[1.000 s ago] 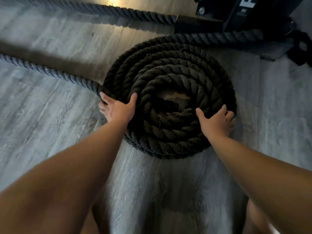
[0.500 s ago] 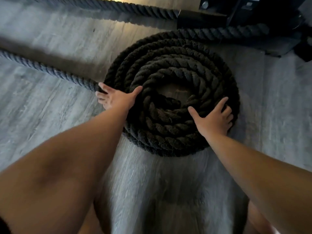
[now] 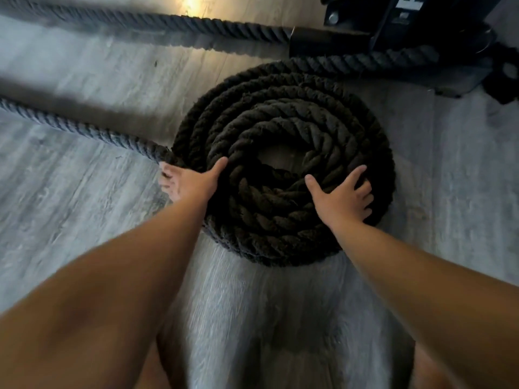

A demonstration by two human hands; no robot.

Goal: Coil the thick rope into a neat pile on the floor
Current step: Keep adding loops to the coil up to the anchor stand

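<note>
Lying beneath right fingers (image 3: 355, 176), beside left fingers (image 3: 167, 175): rope (image 3: 280, 130).

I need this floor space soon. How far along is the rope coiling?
Done: several turns lie in a tight round coil on the floor. In hand: the left hand rests on the coil's outer edge and the right hand presses flat on top. Left: a long loose stretch runs off to the left, and another length lies along the top by the black frame.
</note>
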